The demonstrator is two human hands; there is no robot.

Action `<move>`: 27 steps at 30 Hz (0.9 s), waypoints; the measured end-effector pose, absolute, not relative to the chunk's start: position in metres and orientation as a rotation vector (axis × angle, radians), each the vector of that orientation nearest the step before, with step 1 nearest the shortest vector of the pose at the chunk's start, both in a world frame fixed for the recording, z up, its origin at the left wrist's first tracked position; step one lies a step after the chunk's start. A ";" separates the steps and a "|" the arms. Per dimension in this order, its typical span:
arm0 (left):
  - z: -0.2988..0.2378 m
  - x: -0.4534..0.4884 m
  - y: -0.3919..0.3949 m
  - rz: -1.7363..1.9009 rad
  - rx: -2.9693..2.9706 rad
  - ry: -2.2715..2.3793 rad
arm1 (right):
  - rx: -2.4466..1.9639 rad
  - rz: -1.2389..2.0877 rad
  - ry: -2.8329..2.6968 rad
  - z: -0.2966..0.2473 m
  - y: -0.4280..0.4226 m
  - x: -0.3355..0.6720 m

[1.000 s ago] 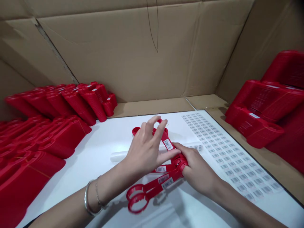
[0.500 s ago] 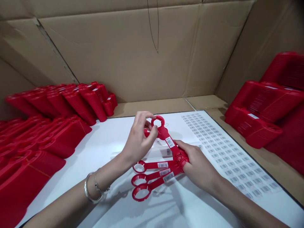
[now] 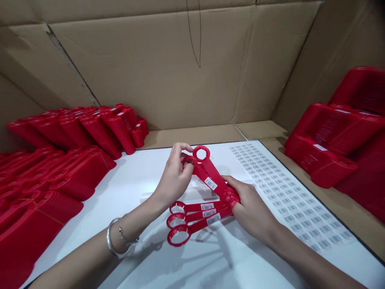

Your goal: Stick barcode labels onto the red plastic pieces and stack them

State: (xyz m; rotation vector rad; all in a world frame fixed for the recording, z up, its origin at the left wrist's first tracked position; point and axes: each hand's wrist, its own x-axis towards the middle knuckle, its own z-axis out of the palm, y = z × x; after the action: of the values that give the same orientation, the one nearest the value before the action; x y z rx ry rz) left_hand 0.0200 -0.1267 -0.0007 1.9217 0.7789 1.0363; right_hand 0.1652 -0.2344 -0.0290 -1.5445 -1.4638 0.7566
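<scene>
Red stacks (image 3: 72, 176) at far left. Left hand (image 3: 173, 176), thumb and finger closed, pinches a ring end within the fan of red ringed pieces (image 3: 216, 177), held above the white board (image 3: 126, 176). Right hand (image 3: 254, 206) grips the fan's gathered ends; printed barcodes (image 3: 289, 197) lie to its right, red bundles (image 3: 323, 162) farthest right

One camera at work, riding on the wearer's head, facing forward and pitched down across the white surface (image 3: 132, 176); close in, the left hand (image 3: 174, 174) and right hand (image 3: 251, 206) sit near mid-view, the lens peering over both forearms (image 3: 87, 255), while the far cardboard wall (image 3: 144, 68) fills the top and red stacks (image 3: 333, 126) crowd either side.
</scene>
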 end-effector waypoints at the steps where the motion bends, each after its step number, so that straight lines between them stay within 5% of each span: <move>1: -0.002 0.020 -0.126 1.071 1.962 0.781 | -1.548 0.761 -1.446 -0.029 -0.234 0.166; 5: -0.004 0.018 -0.128 1.118 2.141 0.815 | -1.570 0.766 -1.416 -0.030 -0.234 0.170; 14: -0.010 0.019 -0.135 0.391 2.556 0.697 | -1.668 0.731 -1.456 -0.035 -0.231 0.174; 27: -0.018 0.015 -0.130 0.173 2.919 0.684 | -1.706 0.905 -1.424 -0.048 -0.226 0.179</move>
State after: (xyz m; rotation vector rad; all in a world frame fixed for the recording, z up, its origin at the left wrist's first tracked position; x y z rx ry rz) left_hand 0.0148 -0.1295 -0.0178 2.9185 0.6840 0.1728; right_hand 0.1787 -0.2256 -0.0482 -1.7059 -1.4242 0.9046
